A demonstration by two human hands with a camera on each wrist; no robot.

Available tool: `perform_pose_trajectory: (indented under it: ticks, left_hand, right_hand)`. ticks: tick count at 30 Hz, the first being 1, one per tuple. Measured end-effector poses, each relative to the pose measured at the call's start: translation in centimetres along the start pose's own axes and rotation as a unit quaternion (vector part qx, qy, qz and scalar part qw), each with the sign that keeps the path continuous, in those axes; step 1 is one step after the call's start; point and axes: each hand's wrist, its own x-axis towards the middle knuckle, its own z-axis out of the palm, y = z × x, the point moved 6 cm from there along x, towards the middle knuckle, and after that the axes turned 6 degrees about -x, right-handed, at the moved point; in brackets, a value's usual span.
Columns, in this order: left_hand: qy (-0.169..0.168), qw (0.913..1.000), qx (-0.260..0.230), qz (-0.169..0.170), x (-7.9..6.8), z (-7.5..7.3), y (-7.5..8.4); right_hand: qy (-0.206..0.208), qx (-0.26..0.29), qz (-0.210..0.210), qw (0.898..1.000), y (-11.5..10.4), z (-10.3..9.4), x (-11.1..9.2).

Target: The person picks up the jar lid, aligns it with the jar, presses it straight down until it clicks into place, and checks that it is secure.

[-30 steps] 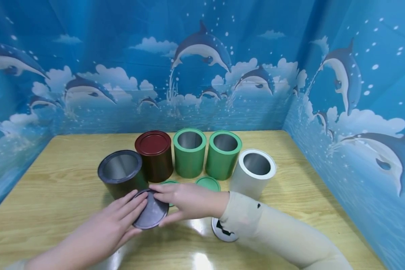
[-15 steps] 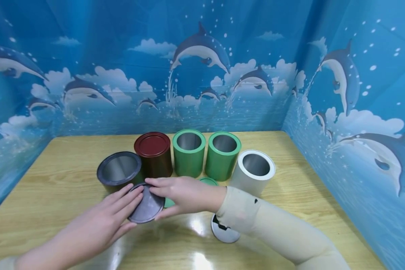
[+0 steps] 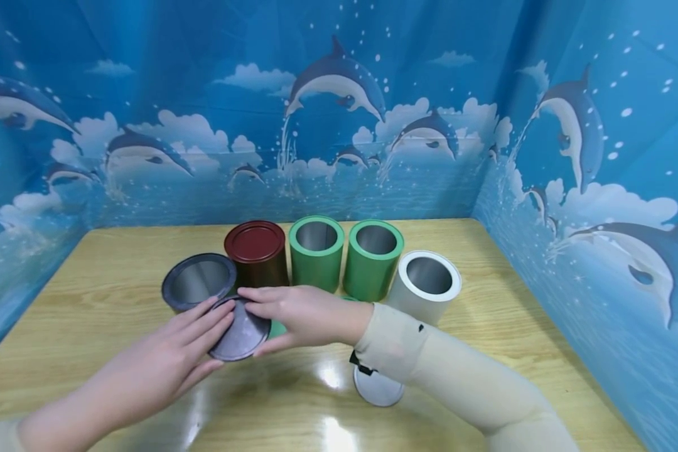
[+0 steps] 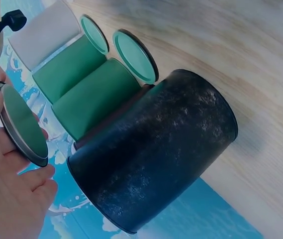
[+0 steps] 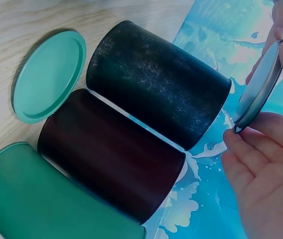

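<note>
Both hands hold a round dark grey lid by opposite edges. My left hand has its fingers over the left edge, thumb lower. From the other side my right hand grips the rim between thumb and fingers. Just behind the lid stands an upright black can with an uncovered top; in the head view its rim is close to the left fingertips. In the left wrist view the lid appears tilted and apart from the can. The right wrist view shows fingertips along the lid's rim.
Right of the black can stand a dark red can with its lid on, two uncovered green cans and an uncovered white can. Two green lids and a silver-white lid lie on the table.
Both hands have carried the dark grey lid away from the person and slightly left, closer to the black can's rim. The cans stay put.
</note>
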Motion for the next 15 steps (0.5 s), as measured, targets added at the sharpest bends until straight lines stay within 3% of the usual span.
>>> perform_pose_trajectory:
  ticks: [15]
  left_hand:
    - [0.011, 0.9999, -0.011, -0.003, -0.1, -0.4, -1.6]
  right_hand:
    - [-0.017, 0.012, 0.002, 1.0, 0.7, -0.2, 1.6]
